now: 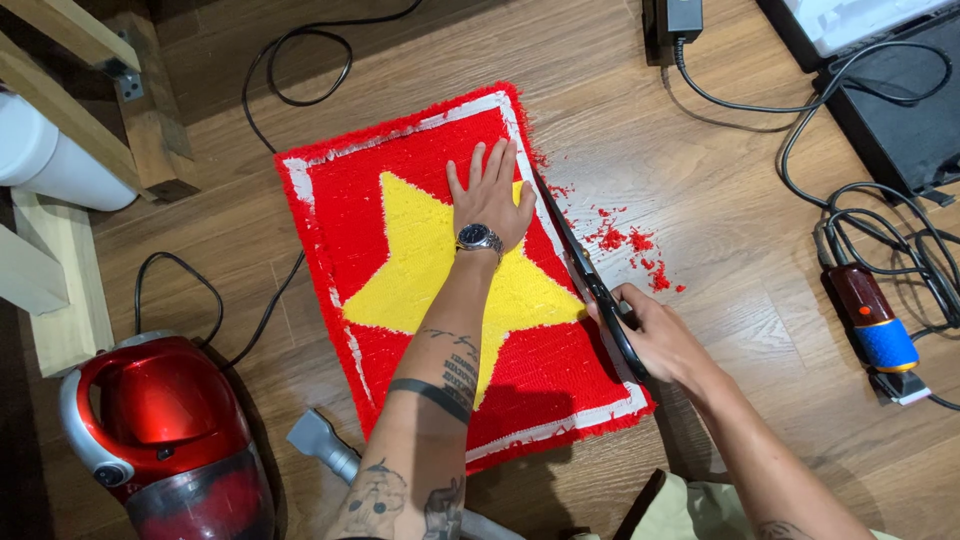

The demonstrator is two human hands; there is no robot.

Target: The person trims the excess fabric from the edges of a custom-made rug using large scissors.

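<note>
Red canister vacuum cleaner (160, 440) parked at left, off rug. Red tufted rug with yellow star and white border (440, 290) lies flat on wooden plank floor (720, 200). Your left hand (490, 200): fingers straight, slightly spread, palm pressing rug, pinning it. Your right hand (655, 335): fingers curled round handles of long black scissors (590, 285), blades along rug's right edge. Red yarn trimmings (630, 245) scattered beside it.

Red canister vacuum cleaner (165, 440): base cut off by the bottom edge.
Long black scissors (590, 285): handles hidden inside the right hand (655, 335).
White cylinder (45, 160): cut by the left edge.
</note>
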